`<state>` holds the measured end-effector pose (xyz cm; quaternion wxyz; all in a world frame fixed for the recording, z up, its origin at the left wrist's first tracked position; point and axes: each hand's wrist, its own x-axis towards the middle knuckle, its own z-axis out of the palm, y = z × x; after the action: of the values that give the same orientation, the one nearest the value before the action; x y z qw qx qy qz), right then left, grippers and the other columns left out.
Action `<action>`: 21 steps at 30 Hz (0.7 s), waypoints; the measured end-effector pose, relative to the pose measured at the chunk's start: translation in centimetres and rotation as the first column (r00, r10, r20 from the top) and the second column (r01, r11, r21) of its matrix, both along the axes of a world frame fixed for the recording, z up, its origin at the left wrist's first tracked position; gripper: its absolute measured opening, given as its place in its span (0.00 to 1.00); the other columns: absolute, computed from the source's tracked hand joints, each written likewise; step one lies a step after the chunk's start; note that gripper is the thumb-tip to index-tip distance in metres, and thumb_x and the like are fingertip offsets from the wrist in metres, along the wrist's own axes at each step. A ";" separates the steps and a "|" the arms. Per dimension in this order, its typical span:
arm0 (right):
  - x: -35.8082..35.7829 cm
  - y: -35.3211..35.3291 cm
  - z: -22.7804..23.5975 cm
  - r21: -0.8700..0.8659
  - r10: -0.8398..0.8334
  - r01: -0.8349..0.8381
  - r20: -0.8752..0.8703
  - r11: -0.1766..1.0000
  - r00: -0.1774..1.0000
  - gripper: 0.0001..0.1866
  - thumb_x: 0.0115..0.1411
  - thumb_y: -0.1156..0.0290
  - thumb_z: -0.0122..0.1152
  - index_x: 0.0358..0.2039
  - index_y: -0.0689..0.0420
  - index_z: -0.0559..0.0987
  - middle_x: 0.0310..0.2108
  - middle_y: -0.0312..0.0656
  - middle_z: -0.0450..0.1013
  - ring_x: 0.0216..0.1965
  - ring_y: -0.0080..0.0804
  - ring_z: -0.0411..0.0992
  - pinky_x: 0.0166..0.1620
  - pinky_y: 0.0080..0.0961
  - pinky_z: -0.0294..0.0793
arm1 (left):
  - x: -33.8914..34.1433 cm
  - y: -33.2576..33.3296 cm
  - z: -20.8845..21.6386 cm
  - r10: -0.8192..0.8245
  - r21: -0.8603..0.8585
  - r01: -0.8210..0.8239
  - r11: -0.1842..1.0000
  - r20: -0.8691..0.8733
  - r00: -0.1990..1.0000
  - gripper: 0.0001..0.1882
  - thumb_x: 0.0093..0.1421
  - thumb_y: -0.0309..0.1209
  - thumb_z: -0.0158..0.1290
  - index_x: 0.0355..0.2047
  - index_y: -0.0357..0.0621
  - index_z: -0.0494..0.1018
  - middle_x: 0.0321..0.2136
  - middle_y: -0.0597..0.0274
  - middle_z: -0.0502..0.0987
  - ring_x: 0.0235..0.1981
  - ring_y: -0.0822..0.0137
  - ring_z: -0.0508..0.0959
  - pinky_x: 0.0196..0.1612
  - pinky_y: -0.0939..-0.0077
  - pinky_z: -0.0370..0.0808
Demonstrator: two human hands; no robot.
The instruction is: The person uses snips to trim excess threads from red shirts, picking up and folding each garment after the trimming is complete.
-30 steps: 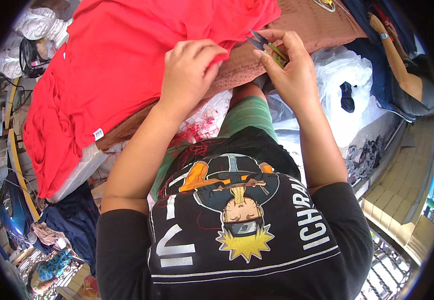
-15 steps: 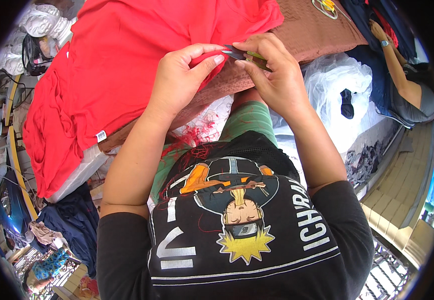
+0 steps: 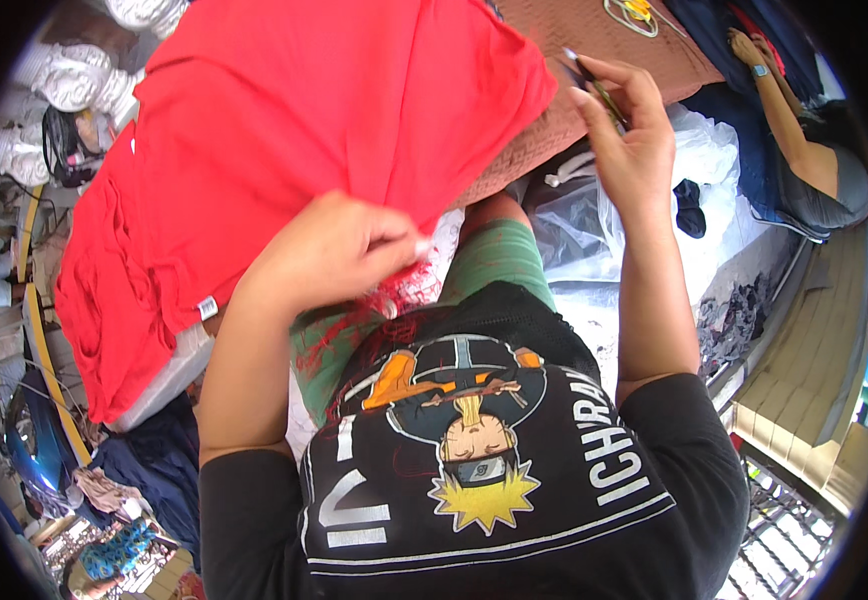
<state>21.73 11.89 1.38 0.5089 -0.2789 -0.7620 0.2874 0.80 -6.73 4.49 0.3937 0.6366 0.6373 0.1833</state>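
Observation:
A red garment (image 3: 284, 130) lies spread over the brown-covered surface ahead of me, with a small white tag (image 3: 208, 307) at its lower left edge. My right hand (image 3: 634, 130) is raised beyond the garment's right edge, holding thread snips (image 3: 599, 92) with the blades pointing up and left. In front of the garment's near edge, above my lap, is my left hand (image 3: 339, 255), blurred by motion. Its thumb and fingers are pinched together; anything between them is too small to make out. Loose red threads (image 3: 394, 295) lie below it, on my lap and shorts.
Yellow-handled scissors (image 3: 638, 10) lie at the back of the brown cloth (image 3: 524, 160). Clear plastic sheeting (image 3: 584, 230) with a dark scrap (image 3: 690, 208) is to the right. Another person (image 3: 819, 160) works on dark cloth at far right. Dark blue clothes (image 3: 149, 470) lie at lower left.
My hands have parted. The left came down toward my lap, off the garment's edge; the right moved up and right with the snips. The garment's right corner now lies flatter on the brown cloth.

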 end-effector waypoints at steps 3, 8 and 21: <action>2.0 2.1 -0.3 -0.284 -0.147 0.153 0.043 0.947 0.988 0.12 0.54 0.75 0.65 0.40 0.60 0.78 0.33 0.38 0.74 0.32 0.20 0.71 0.37 0.18 0.71 | -0.5 1.3 1.6 -0.057 -0.047 0.057 0.997 0.006 0.998 0.13 0.59 0.36 0.54 0.39 0.40 0.77 0.30 0.58 0.81 0.33 0.71 0.80 0.38 0.77 0.74; 2.1 4.6 -4.4 -0.452 -0.111 0.225 0.265 0.863 0.958 0.20 0.53 0.54 0.68 0.31 0.61 0.79 0.22 0.33 0.71 0.24 0.17 0.65 0.28 0.15 0.63 | -0.7 10.4 -0.5 0.032 0.424 0.003 0.906 -0.076 0.997 0.18 0.59 0.38 0.54 0.44 0.39 0.75 0.41 0.52 0.79 0.43 0.59 0.79 0.48 0.69 0.74; 3.3 2.1 4.6 -0.561 0.003 -0.497 -0.660 0.662 0.751 0.08 0.66 0.61 0.49 0.30 0.48 0.70 0.09 0.27 0.57 0.06 0.14 0.49 0.12 0.15 0.43 | -3.3 14.5 4.4 -0.295 -0.164 0.297 0.941 -0.827 0.478 0.33 0.56 0.60 0.47 0.33 0.37 0.78 0.35 0.52 0.78 0.45 0.55 0.75 0.63 0.45 0.51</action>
<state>25.04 13.99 6.01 0.5297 -0.2294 -0.4172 0.7019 -2.50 7.75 8.85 0.0629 0.7456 0.6274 -0.2156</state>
